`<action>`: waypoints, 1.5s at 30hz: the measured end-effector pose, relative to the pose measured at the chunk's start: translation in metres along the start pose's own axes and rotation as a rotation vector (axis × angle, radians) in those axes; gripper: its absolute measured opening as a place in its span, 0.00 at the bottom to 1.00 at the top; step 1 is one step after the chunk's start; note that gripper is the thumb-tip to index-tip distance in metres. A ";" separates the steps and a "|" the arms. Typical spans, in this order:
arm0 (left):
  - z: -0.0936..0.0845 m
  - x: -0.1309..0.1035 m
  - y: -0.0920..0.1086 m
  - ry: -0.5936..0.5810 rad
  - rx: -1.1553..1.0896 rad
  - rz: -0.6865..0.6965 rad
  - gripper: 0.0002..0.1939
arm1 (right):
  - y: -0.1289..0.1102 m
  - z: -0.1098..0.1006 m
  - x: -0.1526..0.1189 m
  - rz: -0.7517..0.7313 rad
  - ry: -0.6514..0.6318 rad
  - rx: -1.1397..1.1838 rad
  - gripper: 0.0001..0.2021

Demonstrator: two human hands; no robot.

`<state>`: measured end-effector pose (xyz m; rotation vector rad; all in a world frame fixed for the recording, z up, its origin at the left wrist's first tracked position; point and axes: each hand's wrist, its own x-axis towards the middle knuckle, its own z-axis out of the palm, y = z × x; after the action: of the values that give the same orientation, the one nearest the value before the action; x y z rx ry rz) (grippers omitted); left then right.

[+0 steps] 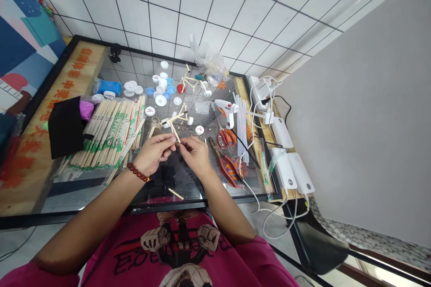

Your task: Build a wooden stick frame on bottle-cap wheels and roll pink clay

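Over the middle of the glass tabletop, my left hand [155, 150] and my right hand [195, 154] meet with their fingertips pinched. Between them is a short piece of wooden stick [174, 131], slanting down to my right fingertips. Just beyond it stands a small frame of joined stick pieces [182, 114]; whether the held piece touches it I cannot tell. A small tied bundle of sticks [154, 128] lies beside my left hand. One loose cut stick [176, 194] rests near the front edge.
Packed chopsticks [107, 132] and a black cloth [66, 128] lie left. Bottle caps [160, 100] and another stick frame [192, 82] sit farther back. At right are a glue gun [229, 111], glue sticks [242, 130], scissors [225, 138], pliers [226, 161] and white cables [251, 190].
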<state>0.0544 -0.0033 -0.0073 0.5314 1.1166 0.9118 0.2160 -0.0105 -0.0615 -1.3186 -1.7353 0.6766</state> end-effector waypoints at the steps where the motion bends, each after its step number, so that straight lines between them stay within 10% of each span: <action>1: -0.003 -0.003 0.000 0.008 0.002 0.012 0.28 | 0.000 -0.001 0.000 0.023 0.000 0.003 0.07; 11: -0.034 -0.018 -0.002 0.127 0.051 0.164 0.25 | -0.003 0.000 0.003 0.089 -0.020 -0.002 0.08; 27: -0.007 0.000 -0.018 0.133 -0.101 0.149 0.21 | -0.012 -0.007 0.011 0.170 0.014 0.156 0.10; 36: 0.008 0.005 -0.004 -0.002 -0.311 -0.090 0.05 | -0.019 -0.012 0.020 0.072 0.022 0.115 0.08; 45: 0.003 0.008 0.000 0.029 -0.370 -0.139 0.07 | 0.018 -0.081 0.022 0.247 0.343 -0.128 0.13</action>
<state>0.0580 0.0033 -0.0106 0.1355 0.9676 0.9784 0.2921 0.0102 -0.0285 -1.6490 -1.3705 0.4452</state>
